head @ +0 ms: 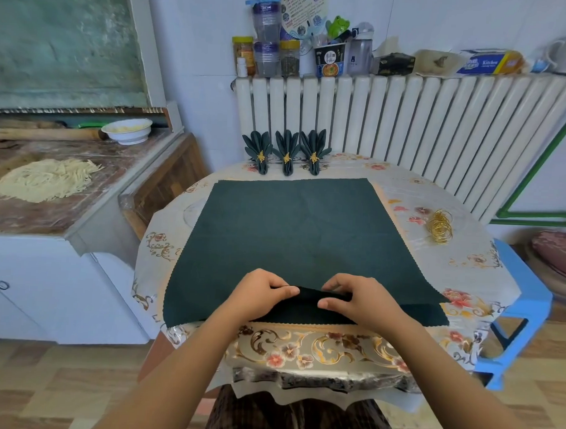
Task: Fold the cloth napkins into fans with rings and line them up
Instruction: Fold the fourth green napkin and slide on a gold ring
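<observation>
Dark green napkin [294, 227] lies flat; left hand [258, 294] and right hand [362, 302] both pinch its 6 o'clock fold. Three finished fans [286, 153] sit at 12, gold rings [440, 226] at 2.

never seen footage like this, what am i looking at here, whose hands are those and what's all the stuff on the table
There is no machine here. A person wears a wide-angle camera on the head, so this single picture looks forward and down along their own arms.

The left hand and right hand both pinch the near edge of a dark green napkin, lifting it into a first narrow pleat. The rest of the cloth lies spread flat on a table with a flowered cover.

At the table's far edge three finished fans lie side by side, each in a gold ring. To the right of the cloth lies a small heap of spare gold rings.

Behind the table is a white radiator, with jars and boxes on top.
</observation>
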Tool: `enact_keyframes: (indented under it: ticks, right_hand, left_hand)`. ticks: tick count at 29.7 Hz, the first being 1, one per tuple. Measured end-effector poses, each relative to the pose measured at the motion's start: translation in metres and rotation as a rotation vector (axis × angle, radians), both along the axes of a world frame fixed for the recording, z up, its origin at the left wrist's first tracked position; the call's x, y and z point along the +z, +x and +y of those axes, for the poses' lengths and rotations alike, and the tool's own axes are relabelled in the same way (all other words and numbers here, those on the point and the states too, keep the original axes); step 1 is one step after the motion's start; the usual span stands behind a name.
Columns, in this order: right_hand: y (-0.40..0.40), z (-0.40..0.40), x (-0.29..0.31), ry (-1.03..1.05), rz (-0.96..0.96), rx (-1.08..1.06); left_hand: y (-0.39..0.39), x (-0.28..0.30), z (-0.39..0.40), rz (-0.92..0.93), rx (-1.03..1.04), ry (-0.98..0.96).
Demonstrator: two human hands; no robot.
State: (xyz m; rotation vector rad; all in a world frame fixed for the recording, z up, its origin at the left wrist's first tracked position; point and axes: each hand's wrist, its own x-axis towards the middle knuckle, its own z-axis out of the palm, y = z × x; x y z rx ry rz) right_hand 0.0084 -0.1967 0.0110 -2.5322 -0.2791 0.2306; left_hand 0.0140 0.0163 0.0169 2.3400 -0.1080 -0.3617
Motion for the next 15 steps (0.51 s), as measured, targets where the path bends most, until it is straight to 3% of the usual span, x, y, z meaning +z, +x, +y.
enact_keyframes:
  ticks: [4,11,15]
  right_hand:
    - [0.002,-0.003,0.005,-0.134,-0.09,-0.044]
    - [0.006,-0.029,0.036,-0.257,-0.08,-0.095]
    - [0.004,-0.039,0.065,-0.378,0.12,0.089]
  left_hand:
    - [0.005,0.007,0.002,0.02,-0.053,0.075]
    - [0.014,0.04,0.038,0.1,-0.121,0.278]
    - [0.014,0.064,0.049,0.342,-0.25,0.104]
